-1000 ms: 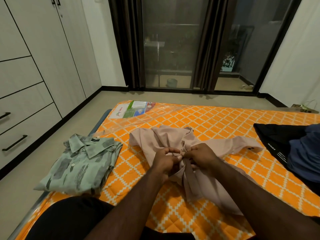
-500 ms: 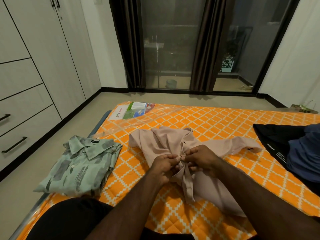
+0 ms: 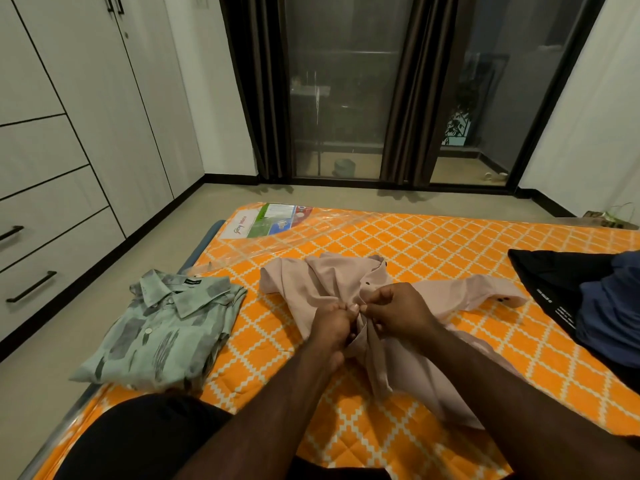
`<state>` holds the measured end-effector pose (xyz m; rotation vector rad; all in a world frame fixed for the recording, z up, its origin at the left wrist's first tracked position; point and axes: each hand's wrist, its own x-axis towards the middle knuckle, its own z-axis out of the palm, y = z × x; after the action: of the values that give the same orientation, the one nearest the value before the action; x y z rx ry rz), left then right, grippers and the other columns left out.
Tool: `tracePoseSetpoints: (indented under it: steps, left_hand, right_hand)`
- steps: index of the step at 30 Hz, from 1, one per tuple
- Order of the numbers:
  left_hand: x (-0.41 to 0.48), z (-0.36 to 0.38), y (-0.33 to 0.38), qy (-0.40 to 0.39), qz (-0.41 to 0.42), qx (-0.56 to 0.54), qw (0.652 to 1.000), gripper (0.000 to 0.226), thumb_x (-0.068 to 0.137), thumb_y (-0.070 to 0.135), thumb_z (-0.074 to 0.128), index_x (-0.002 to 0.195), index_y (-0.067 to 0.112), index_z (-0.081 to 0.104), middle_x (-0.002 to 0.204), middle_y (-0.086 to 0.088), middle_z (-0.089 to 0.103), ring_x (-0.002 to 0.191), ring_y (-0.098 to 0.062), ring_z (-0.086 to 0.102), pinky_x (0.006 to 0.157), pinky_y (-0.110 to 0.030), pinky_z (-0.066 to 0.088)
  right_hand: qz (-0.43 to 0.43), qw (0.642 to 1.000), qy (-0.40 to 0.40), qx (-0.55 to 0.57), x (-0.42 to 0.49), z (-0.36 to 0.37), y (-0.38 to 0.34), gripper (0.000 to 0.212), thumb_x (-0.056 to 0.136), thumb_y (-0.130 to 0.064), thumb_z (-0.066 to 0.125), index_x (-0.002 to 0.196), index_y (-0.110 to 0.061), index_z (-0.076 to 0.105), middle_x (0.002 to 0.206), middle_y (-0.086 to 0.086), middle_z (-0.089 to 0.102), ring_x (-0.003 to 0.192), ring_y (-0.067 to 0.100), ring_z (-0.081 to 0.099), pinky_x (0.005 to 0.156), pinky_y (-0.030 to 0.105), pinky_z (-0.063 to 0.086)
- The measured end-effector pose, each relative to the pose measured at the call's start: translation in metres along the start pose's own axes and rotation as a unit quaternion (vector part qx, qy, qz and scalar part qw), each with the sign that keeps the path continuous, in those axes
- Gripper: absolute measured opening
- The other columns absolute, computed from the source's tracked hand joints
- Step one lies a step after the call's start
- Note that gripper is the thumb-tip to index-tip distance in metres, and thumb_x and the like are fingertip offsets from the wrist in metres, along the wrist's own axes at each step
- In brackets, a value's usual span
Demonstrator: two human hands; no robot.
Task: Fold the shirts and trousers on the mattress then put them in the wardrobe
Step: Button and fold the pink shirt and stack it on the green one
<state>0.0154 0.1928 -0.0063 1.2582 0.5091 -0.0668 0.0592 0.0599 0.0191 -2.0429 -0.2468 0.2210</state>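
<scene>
The pale pink shirt (image 3: pixel 311 289) lies rumpled in the middle of the mattress (image 3: pixel 450 244), directly in front of the person. Its collar is at the far end and its hem trails toward the near right, so its long axis runs away from the person with a slight slant. One sleeve (image 3: pixel 485 292) stretches off to the right, the cuff lying flat on the quilted cover.

Both hands meet on the shirt's front opening, about halfway along that axis. The left hand (image 3: pixel 334 323) comes in from the near left and the right hand (image 3: pixel 398 310) from the near right. Each pinches an edge of the front strip between thumb and fingertips, and the two pinches almost touch. It looks like a button is being fastened, though the button itself is too small to make out. The remaining front strip hangs from the hands toward the near side, so the next grip probably lies nearer the person, along the same line.

A folded green patterned shirt (image 3: pixel 162 327) sits at the left edge of the mattress, well apart. Dark garments (image 3: pixel 561 282) lie heaped at the right edge. The wardrobe (image 3: pixel 69 133) stands along the left wall, its doors closed.
</scene>
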Motion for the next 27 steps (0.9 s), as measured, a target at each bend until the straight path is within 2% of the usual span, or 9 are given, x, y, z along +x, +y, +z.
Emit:
tracePoseSetpoints:
  steps: [3,6,8,10,11,14,16,20,27]
  left_hand:
    - [0.000,0.000,-0.002,0.047,0.005,-0.005,0.999,0.021,0.100,0.010,0.054,0.090,0.002,0.070,0.069,-0.009,0.061,0.061,-0.022,0.058,0.055,-0.033,0.047]
    - [-0.002,-0.001,-0.003,0.062,0.011,-0.014,0.998,0.020,0.093,0.002,0.051,0.085,0.003,0.068,0.070,-0.012,0.060,0.065,-0.028,0.059,0.057,-0.035,0.049]
    - [-0.003,-0.002,-0.002,0.055,0.009,-0.027,0.998,0.021,0.094,0.001,0.048,0.087,0.000,0.067,0.068,-0.013,0.060,0.063,-0.027,0.059,0.055,-0.033,0.049]
    - [-0.006,-0.004,0.002,0.041,0.001,-0.064,0.997,0.025,0.096,-0.002,0.044,0.081,0.001,0.063,0.061,-0.011,0.056,0.051,-0.023,0.055,0.046,-0.028,0.045]
    - [-0.006,-0.004,0.003,0.032,0.002,-0.081,0.996,0.027,0.097,-0.005,0.041,0.081,0.000,0.062,0.059,-0.011,0.055,0.048,-0.022,0.055,0.042,-0.026,0.044]
    - [-0.006,-0.003,0.006,-0.011,0.007,-0.102,0.995,0.023,0.102,-0.005,0.042,0.104,-0.011,0.064,0.072,-0.017,0.064,0.053,-0.022,0.064,0.045,-0.027,0.052]
    - [-0.010,-0.003,0.008,-0.054,0.000,-0.108,0.993,0.024,0.105,0.000,0.044,0.112,-0.010,0.065,0.078,-0.017,0.070,0.058,-0.021,0.070,0.049,-0.028,0.055]
    - [-0.009,-0.009,0.009,-0.101,0.003,-0.089,0.991,0.020,0.104,0.008,0.051,0.108,-0.003,0.067,0.077,-0.011,0.070,0.061,-0.018,0.069,0.053,-0.025,0.055]
    - [-0.003,-0.019,0.009,-0.167,-0.012,-0.055,0.984,0.010,0.093,0.017,0.068,0.096,0.009,0.073,0.076,-0.004,0.065,0.063,-0.015,0.061,0.055,-0.025,0.051]
  right_hand:
    - [-0.102,0.974,0.070,-0.191,0.002,0.012,0.000,0.012,0.082,-0.022,0.079,0.073,-0.014,0.078,0.067,-0.005,0.073,0.064,0.004,0.065,0.062,0.028,0.051]
    - [-0.126,0.969,0.084,-0.198,-0.003,0.021,0.000,0.010,0.082,-0.021,0.076,0.074,-0.016,0.079,0.070,-0.005,0.074,0.066,0.006,0.065,0.064,0.033,0.054]
    - [-0.125,0.973,0.076,-0.176,-0.008,0.023,-0.003,0.012,0.083,-0.014,0.073,0.080,-0.021,0.082,0.075,-0.008,0.075,0.070,0.003,0.066,0.065,0.025,0.054]
    - [-0.090,0.988,0.059,-0.107,-0.012,0.026,-0.006,0.023,0.084,-0.006,0.067,0.085,-0.024,0.082,0.080,-0.008,0.077,0.074,0.004,0.069,0.070,0.021,0.056]
    - [-0.046,0.997,0.052,-0.030,-0.013,0.027,-0.007,0.027,0.085,-0.003,0.063,0.085,-0.021,0.082,0.079,-0.003,0.077,0.073,0.010,0.071,0.071,0.027,0.059]
    - [0.070,0.979,0.038,0.186,-0.014,0.023,-0.012,0.016,0.090,0.007,0.061,0.087,0.000,0.076,0.075,0.016,0.071,0.062,0.024,0.067,0.059,0.035,0.059]
    - [0.105,0.966,0.022,0.233,-0.016,0.016,-0.014,0.006,0.090,0.006,0.068,0.088,0.008,0.073,0.076,0.019,0.068,0.063,0.025,0.064,0.058,0.033,0.057]
    - [0.162,0.945,-0.034,0.282,-0.014,0.003,-0.014,0.007,0.091,0.005,0.069,0.095,0.003,0.074,0.085,0.015,0.073,0.067,0.020,0.069,0.068,0.031,0.060]
    - [0.161,0.914,-0.141,0.345,-0.011,-0.022,-0.012,0.018,0.091,0.009,0.064,0.087,-0.006,0.072,0.085,0.010,0.072,0.073,0.016,0.070,0.066,0.025,0.059]
